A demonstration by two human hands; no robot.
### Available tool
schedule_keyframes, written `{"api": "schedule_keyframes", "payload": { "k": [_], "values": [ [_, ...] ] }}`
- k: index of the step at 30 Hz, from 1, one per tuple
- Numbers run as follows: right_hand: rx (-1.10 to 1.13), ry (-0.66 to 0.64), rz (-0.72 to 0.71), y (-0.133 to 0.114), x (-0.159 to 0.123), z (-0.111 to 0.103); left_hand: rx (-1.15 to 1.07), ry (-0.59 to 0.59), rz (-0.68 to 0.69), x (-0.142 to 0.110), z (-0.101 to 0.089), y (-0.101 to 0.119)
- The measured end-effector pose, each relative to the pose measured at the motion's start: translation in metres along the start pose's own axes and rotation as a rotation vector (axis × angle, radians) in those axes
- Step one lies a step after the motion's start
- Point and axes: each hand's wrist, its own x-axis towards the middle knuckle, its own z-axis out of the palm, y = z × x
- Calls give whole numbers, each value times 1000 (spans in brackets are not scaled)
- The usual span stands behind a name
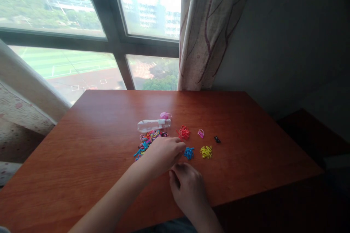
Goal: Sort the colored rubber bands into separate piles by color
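My left hand [165, 153] reaches over the table with bent, closed fingers, its fingertips just left of a small pile of blue elastic bands [189, 153]. Whatever those fingers hold is hidden. Below it, my right hand [189, 185] rests near the table's front edge, fingers curled in, contents also out of sight. Partly behind my left hand lies a mixed heap of coloured elastic bands [144, 145]. Sorted by colour to the right are red bands [183, 132], pink bands [201, 133], yellow bands [206, 151] and black bands [217, 139].
A clear plastic bottle [150, 125] lies on its side behind the mixed heap, with a pink object [165, 115] by its mouth. The brown wooden table [109, 116] stands against a window, with curtains [210, 29] on both sides.
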Motion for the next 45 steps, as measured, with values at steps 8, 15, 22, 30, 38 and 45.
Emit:
{"api": "schedule_keyframes", "payload": {
  "k": [8, 15, 22, 30, 38, 45],
  "values": [
    [43, -28, 15, -5, 3, -6, -168, 263, -184, -83, -2, -22],
    [0, 30, 60, -4, 7, -1, -269, 386, -290, -131, 26, -14],
    [-78, 50, 111, -8, 15, 4, -203, 386, -295, -132, 39, -1],
    [-51, 70, 104, -7, 14, 5, -131, 355, -271, -132, 41, -3],
    [96, 85, 139, 1, 7, -3, -190, 325, -307, -131, 43, -5],
    [-2, 228, 340, 61, -3, -37, -205, 330, -293, -133, 47, -7]
  ]
}}
